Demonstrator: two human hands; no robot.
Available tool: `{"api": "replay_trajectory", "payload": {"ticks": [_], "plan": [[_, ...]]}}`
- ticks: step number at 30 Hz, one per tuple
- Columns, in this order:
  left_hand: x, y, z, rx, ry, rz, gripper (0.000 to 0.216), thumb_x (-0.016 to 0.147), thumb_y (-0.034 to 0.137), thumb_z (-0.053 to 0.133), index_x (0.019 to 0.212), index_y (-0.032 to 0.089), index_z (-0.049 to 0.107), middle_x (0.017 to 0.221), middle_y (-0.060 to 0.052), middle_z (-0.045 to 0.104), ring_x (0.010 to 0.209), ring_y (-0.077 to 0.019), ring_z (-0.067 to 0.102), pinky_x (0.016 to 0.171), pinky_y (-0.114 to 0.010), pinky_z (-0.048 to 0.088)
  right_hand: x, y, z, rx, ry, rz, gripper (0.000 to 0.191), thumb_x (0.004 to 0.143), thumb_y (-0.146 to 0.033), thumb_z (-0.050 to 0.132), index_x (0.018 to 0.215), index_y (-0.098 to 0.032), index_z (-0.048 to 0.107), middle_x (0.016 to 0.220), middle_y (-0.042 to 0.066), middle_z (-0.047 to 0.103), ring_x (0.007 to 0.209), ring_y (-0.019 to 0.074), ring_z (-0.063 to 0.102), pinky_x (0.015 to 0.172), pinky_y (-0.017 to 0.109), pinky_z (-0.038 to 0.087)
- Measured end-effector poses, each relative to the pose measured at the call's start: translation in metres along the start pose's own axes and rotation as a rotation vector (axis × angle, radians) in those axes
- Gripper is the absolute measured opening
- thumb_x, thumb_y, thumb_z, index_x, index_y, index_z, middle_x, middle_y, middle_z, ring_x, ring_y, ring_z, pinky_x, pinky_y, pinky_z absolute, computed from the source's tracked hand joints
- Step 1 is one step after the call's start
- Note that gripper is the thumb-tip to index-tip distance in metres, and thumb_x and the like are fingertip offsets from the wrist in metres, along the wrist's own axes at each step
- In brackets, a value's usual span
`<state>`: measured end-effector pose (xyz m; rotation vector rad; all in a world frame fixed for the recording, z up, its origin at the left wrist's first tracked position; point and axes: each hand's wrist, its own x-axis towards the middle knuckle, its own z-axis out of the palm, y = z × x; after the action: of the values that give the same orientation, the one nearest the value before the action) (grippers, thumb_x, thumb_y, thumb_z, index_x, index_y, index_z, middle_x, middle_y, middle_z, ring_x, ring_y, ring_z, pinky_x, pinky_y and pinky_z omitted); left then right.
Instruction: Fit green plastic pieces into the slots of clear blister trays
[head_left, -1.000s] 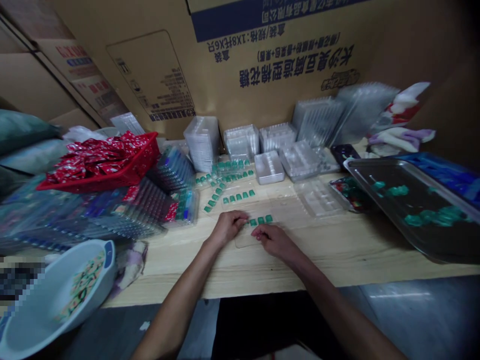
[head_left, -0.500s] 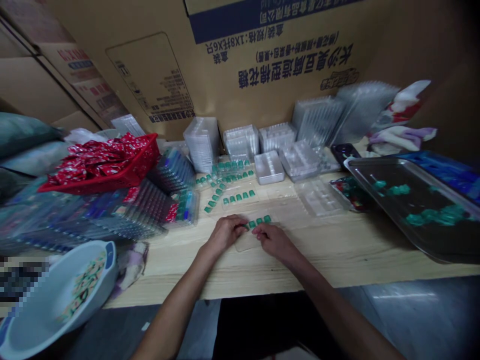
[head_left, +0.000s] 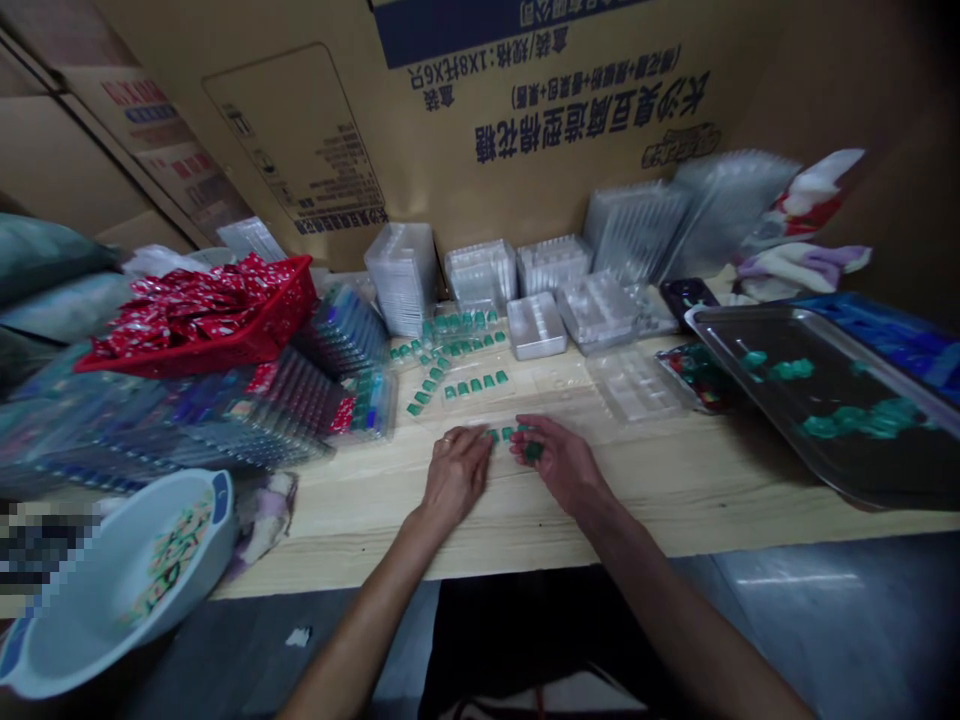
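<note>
Right fingers: I am reading the right fingers (head_left: 527,438) as curling inward, with a green plastic piece (head_left: 533,452) lying just at their tips. I cannot tell whether they are gripping it.

Left fingers: I am seeing the left fingers (head_left: 480,445) bending down at the near end of a short green row (head_left: 506,432), touching or almost touching it. No held piece is showing.

Hands: The left hand (head_left: 456,478) and right hand (head_left: 561,465) are working close together at the center of the frame, above a pale wooden table (head_left: 675,500).

Laid out: Several short green rows are lying just beyond the fingers, including a straight row (head_left: 472,385), a slanting line (head_left: 427,385), and a cluster (head_left: 457,325) near the stacks.

Remaining: Clumps of green pieces (head_left: 859,420) are lying in a metal tray (head_left: 750,335) at the right of the frame.

Stock: Stacks of clear plastic trays (head_left: 480,275) are standing along the far edge of the table.

Surroundings: A red basket (head_left: 202,345) of red-and-white packets is sitting at the upper left, and a pale blue basin (head_left: 112,590) is sitting at the lower left.
</note>
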<state>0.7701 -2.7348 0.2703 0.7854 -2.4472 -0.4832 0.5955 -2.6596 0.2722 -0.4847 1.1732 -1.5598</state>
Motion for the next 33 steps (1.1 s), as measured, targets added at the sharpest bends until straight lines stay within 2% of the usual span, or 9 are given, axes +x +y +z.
{"api": "replay_trajectory", "payload": {"ticks": [3,7,11,15,18,23,26,29,33], "plan": [[0.009,0.024,-0.007,-0.160,0.139,-0.089,0.033,0.095,0.022,0.049,0.124,0.021,0.064,0.123,-0.014,0.062,0.112,-0.0241,0.057,0.097,-0.042,0.047,-0.004,-0.010,0.003,0.168,-0.064,0.017,0.042,0.086,-0.053,0.046,0.100,-0.018,0.063,0.089,0.015,0.071,0.093,0.0294,0.068,0.083,0.046,0.053],[0.019,0.051,0.000,-0.408,0.041,-0.145,0.030,0.088,0.029,0.063,0.117,0.019,0.068,0.096,-0.008,0.066,0.084,-0.0177,0.061,0.076,-0.030,0.051,-0.012,-0.017,0.009,0.176,-0.083,0.049,0.051,0.089,-0.058,0.034,0.109,-0.018,0.060,0.102,0.017,0.071,0.100,0.0307,0.067,0.086,0.050,0.054],[0.024,0.053,0.016,-0.691,0.067,-0.316,0.019,0.085,0.025,0.065,0.100,0.019,0.073,0.093,-0.006,0.069,0.081,-0.0156,0.062,0.075,-0.028,0.050,-0.020,-0.022,0.013,0.207,-0.093,0.008,0.044,0.088,-0.051,0.041,0.113,-0.020,0.060,0.114,0.015,0.069,0.110,0.0282,0.064,0.094,0.046,0.051],[0.027,0.044,0.010,-1.279,0.076,-0.647,0.028,0.078,0.029,0.074,0.103,0.016,0.072,0.093,-0.006,0.072,0.077,-0.0126,0.066,0.077,-0.026,0.053,-0.020,-0.019,0.006,-0.029,-0.134,-0.079,0.034,0.076,-0.032,0.060,0.107,-0.021,0.065,0.113,0.010,0.070,0.108,0.0249,0.063,0.096,0.042,0.048],[0.028,0.042,-0.001,-1.509,0.090,-0.792,0.030,0.070,0.022,0.082,0.098,0.014,0.072,0.093,-0.006,0.072,0.081,-0.0124,0.069,0.081,-0.024,0.055,-0.017,-0.011,0.001,-0.314,-0.082,-0.198,0.028,0.074,-0.024,0.060,0.101,-0.020,0.066,0.102,0.006,0.070,0.096,0.0207,0.063,0.092,0.038,0.048],[0.026,0.040,-0.007,-1.551,0.130,-0.856,0.035,0.068,0.016,0.083,0.101,0.015,0.071,0.085,-0.002,0.072,0.071,-0.0079,0.067,0.070,-0.018,0.056,-0.023,-0.001,0.007,-0.715,-0.010,-0.500,0.032,0.084,-0.018,0.048,0.112,-0.022,0.062,0.101,0.007,0.066,0.091,0.0198,0.062,0.083,0.036,0.050],[0.025,0.041,-0.005,-1.571,0.176,-0.906,0.032,0.068,0.013,0.082,0.099,0.013,0.072,0.089,-0.004,0.073,0.069,-0.0070,0.067,0.068,-0.015,0.055,-0.031,-0.001,0.014,-0.849,-0.028,-0.645,0.041,0.086,-0.012,0.043,0.122,-0.022,0.060,0.110,0.010,0.064,0.102,0.0222,0.060,0.091,0.040,0.050],[0.026,0.042,-0.004,-1.617,0.217,-0.927,0.024,0.070,0.012,0.081,0.092,0.012,0.072,0.088,-0.004,0.073,0.070,-0.0073,0.068,0.072,-0.017,0.057,-0.036,0.000,0.017,-0.949,-0.033,-0.705,0.051,0.085,-0.008,0.042,0.132,-0.023,0.055,0.123,0.011,0.061,0.116,0.0250,0.055,0.102,0.046,0.045],[0.027,0.043,-0.003,-1.644,0.245,-0.928,0.022,0.066,0.007,0.082,0.084,0.011,0.071,0.083,-0.003,0.072,0.073,-0.0092,0.069,0.075,-0.018,0.058,-0.037,0.002,0.015,-1.038,-0.016,-0.718,0.056,0.086,-0.009,0.041,0.140,-0.022,0.049,0.127,0.012,0.060,0.118,0.0273,0.053,0.102,0.050,0.044]]}}
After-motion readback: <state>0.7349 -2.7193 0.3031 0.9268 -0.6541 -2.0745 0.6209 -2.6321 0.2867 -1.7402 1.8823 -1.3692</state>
